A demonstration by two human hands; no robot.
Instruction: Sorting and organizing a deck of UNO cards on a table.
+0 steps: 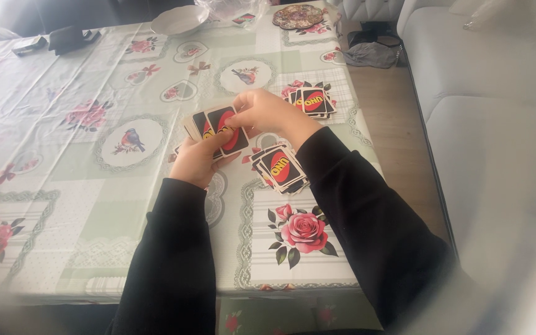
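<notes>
My left hand (195,160) holds a fanned deck of black-backed playing cards (205,126) with red ovals, just above the table. My right hand (267,111) pinches the top card of that deck (233,138) at its upper edge. Both arms wear black sleeves. A loose pile of the same cards (280,169) lies face down on the table just right of my left hand, under my right wrist. A second face-down pile (313,102) lies farther back, to the right of my right hand.
The table carries a pale green floral tablecloth (125,205) with birds and roses. At the far edge stand a white bowl (180,20), a decorated plate (299,16), and dark objects (69,38). A grey sofa (491,93) runs along the right.
</notes>
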